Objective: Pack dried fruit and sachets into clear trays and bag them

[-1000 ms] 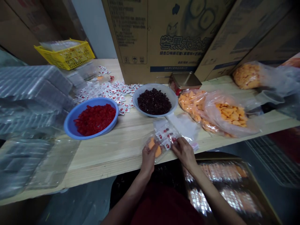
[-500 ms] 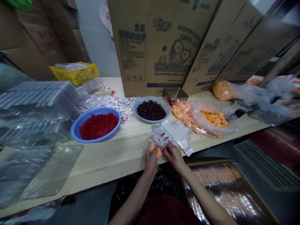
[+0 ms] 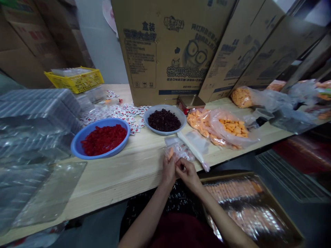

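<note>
A small clear plastic bag [image 3: 178,150] sits just above the front edge of the bench [image 3: 124,179], about midway along it, lifted slightly by both hands. Through its film show a piece of orange dried fruit [image 3: 170,153] and several small red-and-white sachets [image 3: 182,150]. The person's left hand [image 3: 168,170] is clenched around the lower left of the bag, and the fingers [image 3: 181,166] of the right hand [image 3: 187,174] pinch inward close beside it, so both hands appear to be grasping the film, though the exact hold is partly hidden.

The bag should be very light and soft, and its thin film is likely to slip and crumple. The contents will shift easily, so it would handle best when gathered at the neck or held by a flat edge, with the fruit supported from below.

Just behind it, a flatter clear plastic bag [image 3: 193,148] lies on the bench. Beyond are a grey bowl of dark dried berries [image 3: 147,120] and a blue basin of red diced fruit [image 3: 74,146]. To the right, bulging bags of orange fruit pieces [image 3: 230,129] rest near the rear edge.
</note>
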`<state>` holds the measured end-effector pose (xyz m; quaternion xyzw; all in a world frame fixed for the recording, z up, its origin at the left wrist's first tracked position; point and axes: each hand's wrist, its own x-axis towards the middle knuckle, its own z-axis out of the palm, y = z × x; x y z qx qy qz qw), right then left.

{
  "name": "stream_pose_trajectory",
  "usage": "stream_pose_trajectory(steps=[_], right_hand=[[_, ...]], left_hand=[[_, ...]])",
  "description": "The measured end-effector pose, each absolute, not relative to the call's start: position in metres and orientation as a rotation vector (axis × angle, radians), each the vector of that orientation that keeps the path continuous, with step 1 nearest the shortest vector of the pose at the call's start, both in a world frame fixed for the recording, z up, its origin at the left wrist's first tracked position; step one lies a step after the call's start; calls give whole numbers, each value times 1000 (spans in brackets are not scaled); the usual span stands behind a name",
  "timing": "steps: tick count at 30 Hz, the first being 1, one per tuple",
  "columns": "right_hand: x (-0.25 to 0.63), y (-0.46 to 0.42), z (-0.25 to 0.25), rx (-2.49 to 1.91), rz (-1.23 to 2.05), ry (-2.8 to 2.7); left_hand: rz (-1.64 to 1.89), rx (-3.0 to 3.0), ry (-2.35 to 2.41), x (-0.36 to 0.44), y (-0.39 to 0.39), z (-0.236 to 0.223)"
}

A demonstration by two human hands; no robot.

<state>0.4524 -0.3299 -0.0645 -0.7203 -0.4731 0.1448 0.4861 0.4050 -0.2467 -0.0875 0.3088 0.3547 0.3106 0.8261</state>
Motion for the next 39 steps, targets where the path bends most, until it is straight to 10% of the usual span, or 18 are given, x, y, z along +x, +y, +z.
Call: stream_pose_trajectory(steps=[24, 39], right_hand=[[402, -352, -109, -1688, 0, -1654], [428, -344, 11, -1366, 482, -835]], left_hand=[[742, 1183, 839, 277, -252, -84], [732, 1612, 481, 288, -197, 17]])
